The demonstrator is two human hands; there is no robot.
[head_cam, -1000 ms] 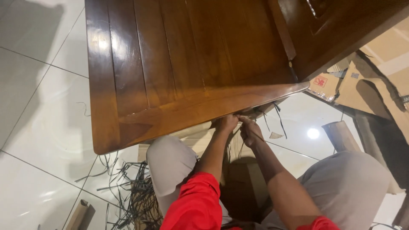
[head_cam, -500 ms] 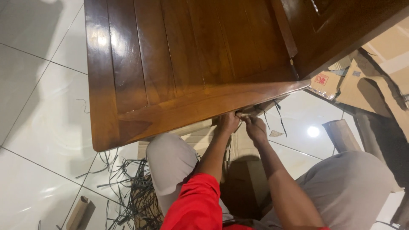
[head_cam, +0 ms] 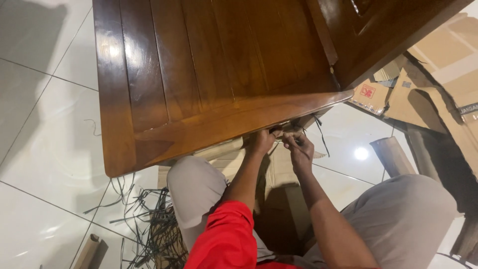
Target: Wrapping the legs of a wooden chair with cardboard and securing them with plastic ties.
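Wooden panel point(head_cam: 214, 74), dark brown and glossy, fills the upper half of the view, seen from above by a person seated on a white tiled floor point(head_cam: 45, 149). Its lower edge runs as 1 long line, slanting from lower left up to upper right, and both hands meet just beneath that edge, near its right end.

Left hand point(head_cam: 262, 141) reaches up past the left knee and presses its fingers against the underside of the edge. Whether its grip holds anything cannot be told, because the fingertips are hidden under the wood. Right hand point(head_cam: 300, 148) sits just beside it, to the right and slightly lower, with a narrow grip pinched on a thin black strap point(head_cam: 321, 134). That strap runs from the fingers up toward the edge, and a loose end hangs down to the right of the hand.

Both hands are almost touching, and the left is the nearer of the 2 to the panel edge. Brown cardboard point(head_cam: 279, 169) lies below the hands, between the knees in grey trousers.

A heap of cut black straps point(head_cam: 149, 219) lies on the floor at lower left, well apart from the hands. Flattened cardboard boxes point(head_cam: 438, 69) rest at upper right.
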